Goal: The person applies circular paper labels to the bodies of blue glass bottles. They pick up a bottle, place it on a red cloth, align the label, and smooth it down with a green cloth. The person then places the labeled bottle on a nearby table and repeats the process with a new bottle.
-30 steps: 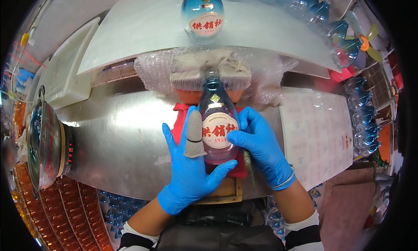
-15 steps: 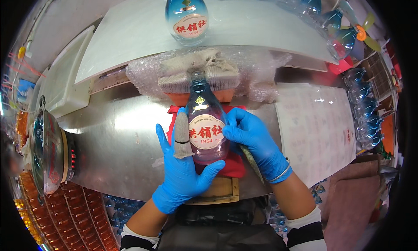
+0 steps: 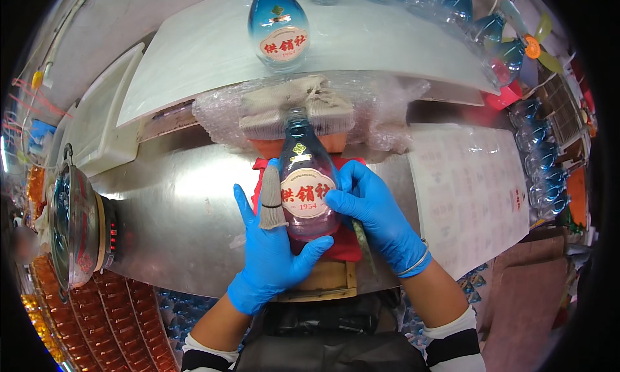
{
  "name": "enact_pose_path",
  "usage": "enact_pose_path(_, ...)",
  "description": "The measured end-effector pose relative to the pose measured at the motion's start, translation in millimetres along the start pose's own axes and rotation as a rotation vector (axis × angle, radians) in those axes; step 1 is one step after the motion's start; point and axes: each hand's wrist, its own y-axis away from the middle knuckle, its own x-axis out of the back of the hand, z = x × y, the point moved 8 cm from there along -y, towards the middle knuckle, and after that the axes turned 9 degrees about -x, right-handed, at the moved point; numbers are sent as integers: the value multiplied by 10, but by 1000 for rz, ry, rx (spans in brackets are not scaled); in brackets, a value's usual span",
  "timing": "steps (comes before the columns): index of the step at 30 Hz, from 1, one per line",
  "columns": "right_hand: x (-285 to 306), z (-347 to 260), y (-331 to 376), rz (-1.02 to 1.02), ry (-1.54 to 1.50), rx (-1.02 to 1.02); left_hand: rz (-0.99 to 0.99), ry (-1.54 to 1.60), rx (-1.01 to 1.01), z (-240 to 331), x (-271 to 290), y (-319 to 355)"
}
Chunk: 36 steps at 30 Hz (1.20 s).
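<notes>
A blue-to-clear glass bottle (image 3: 310, 227) with an oval cream label (image 3: 305, 192) lies tilted in front of me, its neck resting on a cloth-covered support (image 3: 294, 107). My left hand (image 3: 271, 259), blue-gloved with a grey knitted sleeve (image 3: 272, 197) on one finger, cradles the bottle's left side, the thumb near its base. On the other side my right hand (image 3: 374, 214), also gloved, is closed, its thumb pressing the label's right edge. A narrow greenish strip-like tool (image 3: 362, 241) sticks out below its curled fingers. Red cloth (image 3: 352, 246) lies under the bottle.
Another labelled bottle (image 3: 279, 33) stands on the white board behind. A printed sheet (image 3: 468, 197) covers the table's right part. At left are a round pot (image 3: 76, 227) on a heater and a white tub (image 3: 110, 117). Bottles (image 3: 541, 155) and a small fan (image 3: 532, 47) are at right.
My right thumb has slid slightly left and up along the label's edge. The greenish tool has swung and now points more straight down. My left hand keeps its place.
</notes>
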Motion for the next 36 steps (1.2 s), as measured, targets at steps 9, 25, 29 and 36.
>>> enact_pose_path(9, 26, 27, 56, -35, -38, -88, 197, 745, 173, -157, 59, -104)
enact_pose_path(25, 53, 21, 23, 146, 83, -82, 143, 1133, 380, -420, -151, -109)
enact_pose_path(29, -38, -42, 142, 128, 81, -71, 121, 1062, 321, -306, -90, -172)
enact_pose_path(36, -11, 42, 202, 191, -34, -104, 194, 973, 364, -419, -118, -97)
